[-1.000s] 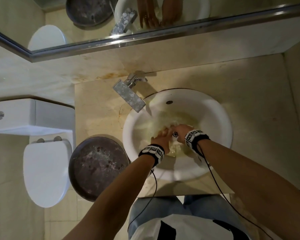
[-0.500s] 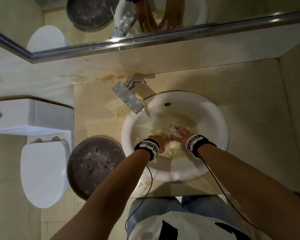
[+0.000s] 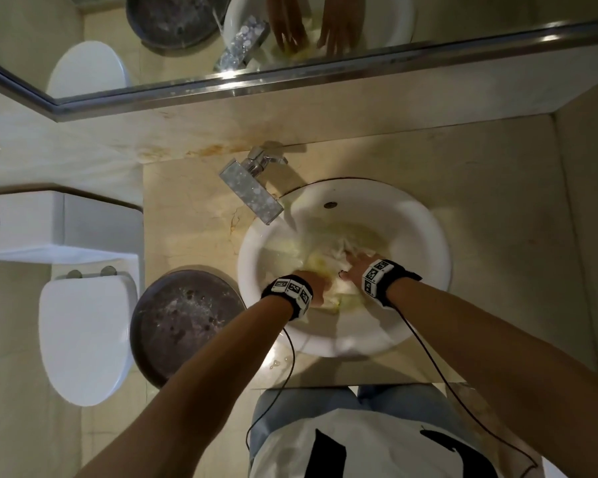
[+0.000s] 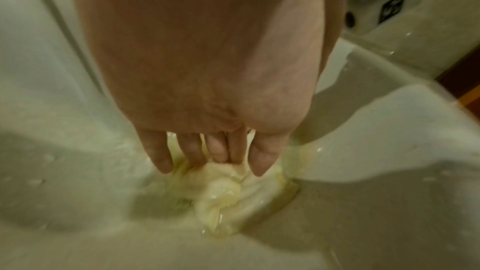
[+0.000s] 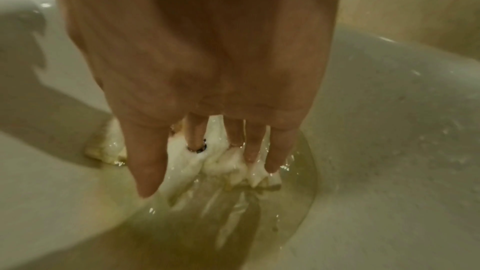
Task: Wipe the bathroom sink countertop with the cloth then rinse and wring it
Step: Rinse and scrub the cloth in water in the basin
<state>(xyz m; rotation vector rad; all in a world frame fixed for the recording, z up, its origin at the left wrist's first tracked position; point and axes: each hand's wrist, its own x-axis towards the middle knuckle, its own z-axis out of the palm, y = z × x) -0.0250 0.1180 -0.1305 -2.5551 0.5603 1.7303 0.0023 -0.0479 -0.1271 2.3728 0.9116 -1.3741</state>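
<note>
A wet, pale yellow-white cloth point(image 3: 339, 251) lies bunched at the bottom of the white sink point(image 3: 415, 219), in a shallow pool of yellowish water point(image 5: 259, 225). Both of my hands are down in the basin. My left hand point(image 3: 313, 286) is at the cloth's near-left end, and its straight fingers point(image 4: 192, 151) touch the cloth point(image 4: 221, 192). My right hand point(image 3: 354, 265) lies across the middle of the cloth. Its spread, straight fingers point(image 5: 148, 161) press into the cloth's folds point(image 5: 215, 163). Neither hand curls round the cloth.
The faucet point(image 3: 252, 191) juts over the sink's back left rim. Beige marble countertop point(image 3: 497, 243) surrounds the sink, with water drops near its front edge. On the left are a dark round basin point(image 3: 183, 322) and a white toilet point(image 3: 83, 332). A mirror point(image 3: 290, 39) runs above.
My hands were bunched together on the cloth. They have drawn slightly apart and their fingers now lie straighter on it. The left hand has slid toward me.
</note>
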